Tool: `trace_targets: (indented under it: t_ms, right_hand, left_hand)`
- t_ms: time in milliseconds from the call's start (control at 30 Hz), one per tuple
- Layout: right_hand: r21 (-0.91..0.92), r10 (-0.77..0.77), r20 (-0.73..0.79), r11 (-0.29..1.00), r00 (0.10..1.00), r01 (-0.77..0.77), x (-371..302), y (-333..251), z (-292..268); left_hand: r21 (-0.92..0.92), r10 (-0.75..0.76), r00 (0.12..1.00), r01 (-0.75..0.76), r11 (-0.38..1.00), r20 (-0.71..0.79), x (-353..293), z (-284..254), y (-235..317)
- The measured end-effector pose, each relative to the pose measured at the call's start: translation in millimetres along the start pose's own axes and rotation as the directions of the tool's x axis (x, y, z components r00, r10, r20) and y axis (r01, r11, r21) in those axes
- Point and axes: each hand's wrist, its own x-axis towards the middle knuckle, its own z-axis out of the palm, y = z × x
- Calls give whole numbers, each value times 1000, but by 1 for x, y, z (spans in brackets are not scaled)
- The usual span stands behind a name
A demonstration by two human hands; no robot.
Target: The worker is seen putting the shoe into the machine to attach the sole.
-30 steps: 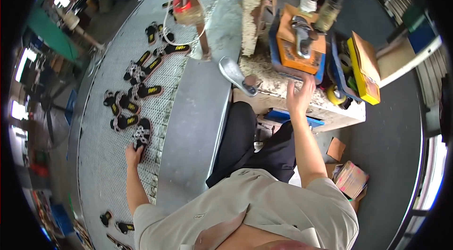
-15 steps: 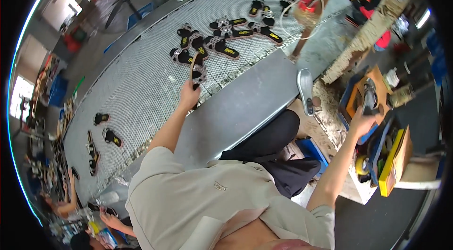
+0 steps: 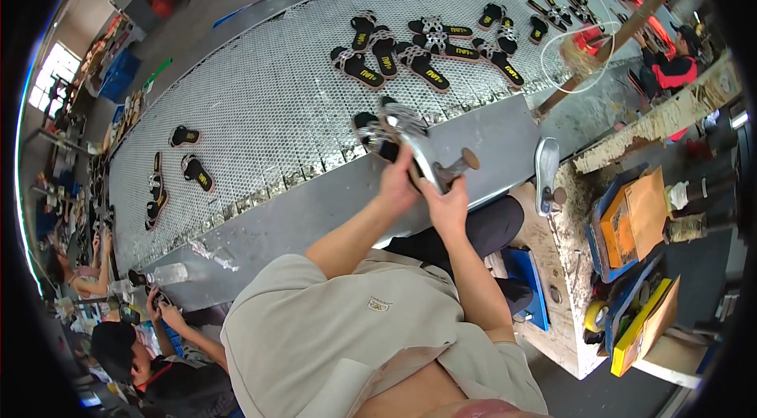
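My left hand (image 3: 397, 181) holds a black sandal (image 3: 372, 132) with a silver strap at the near edge of the mesh conveyor belt (image 3: 260, 102). My right hand (image 3: 446, 203) grips a metal shoe last (image 3: 422, 151) with a wooden handle, and the sandal sits over its top end. Both hands are close together above the grey steel rim (image 3: 315, 205) of the belt. Several more black sandals (image 3: 418, 51) lie on the belt farther away.
A second metal last (image 3: 546, 173) stands on the worn wooden bench (image 3: 552, 276) to my right, with orange and yellow boxes (image 3: 639, 221) beyond. Other sandals (image 3: 185, 169) lie to the left on the belt. People (image 3: 150, 355) sit at lower left; another person (image 3: 670, 63) in red at upper right.
My right hand left the bench and came to the belt edge with the metal last. My left hand lifted a sandal off the belt onto it. The view turned left.
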Motion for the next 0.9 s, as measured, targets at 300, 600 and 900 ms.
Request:
trace_targets:
  t_ms: [300, 600, 900]
  right_hand:
    - [33, -63, 214, 998, 975, 57, -36, 5, 3]
    - [-63, 53, 38, 997, 998, -50, -52, 33, -25]
    - [-109, -53, -462, 994, 886, 2, -1, 39, -91]
  left_hand:
    - [308, 530, 436, -483, 820, -728, 12, -194, 235]
    - [164, -41, 972, 81, 983, -231, 11, -28, 9]
    - [341, -453, 853, 358, 869, 260, 17, 82, -120]
